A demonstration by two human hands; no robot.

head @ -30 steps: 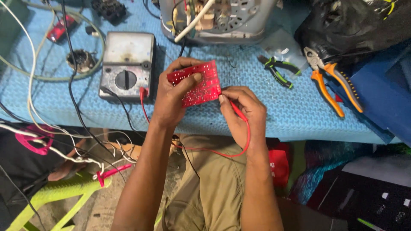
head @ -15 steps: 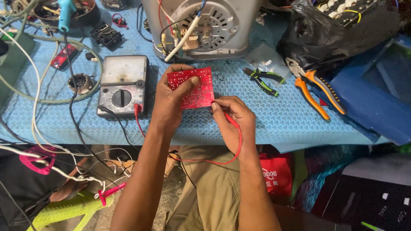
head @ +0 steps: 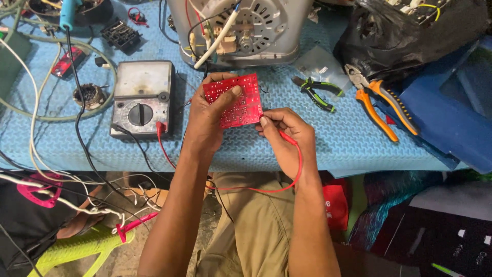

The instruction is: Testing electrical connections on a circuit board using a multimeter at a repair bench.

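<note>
- Circuit board point(head: 237, 101), red: centre of blue mat point(head: 333, 143), gripped by left hand point(head: 207, 120), thumb on top.
- Right hand point(head: 287, 136): fingers pinched on red probe point(head: 287, 137) at board's right edge.
- Multimeter point(head: 141, 98): left of board.

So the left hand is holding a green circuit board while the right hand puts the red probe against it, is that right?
Not quite: the circuit board is red, not green, as the head view shows. The left hand does hold it, and the right hand holds the red probe at its edge.

Single view, worn on your head: it looks steeply down and forward over the near edge of the blue textured foam-covered desk point(head: 318, 149), close in, your forearms and lap filling the lower frame.
</note>
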